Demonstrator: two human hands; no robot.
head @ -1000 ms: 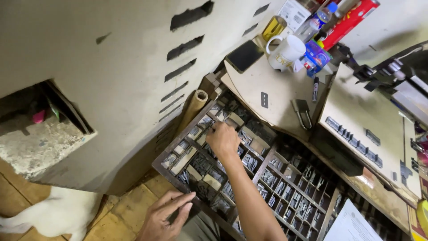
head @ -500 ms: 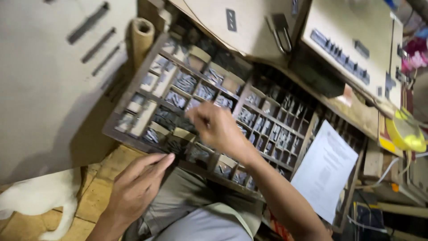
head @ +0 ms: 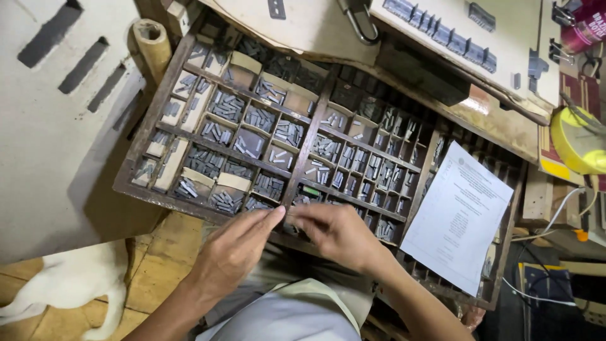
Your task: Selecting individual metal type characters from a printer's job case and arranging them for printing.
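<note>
Both hands met at the near edge of a wooden type case (head: pixel 165 74), a tray split into many small compartments filled with grey metal type sorts (head: pixel 225 105). The left hand (head: pixel 235 247) and the right hand (head: pixel 338 232) had their fingertips together, touching over the near rim in the middle of the case; whether they pinched a sort between them I could not tell. A printed paper sheet (head: pixel 459 216) lay on the right part of the case. A white animal (head: pixel 66 284) stood on the floor at the left.
</note>
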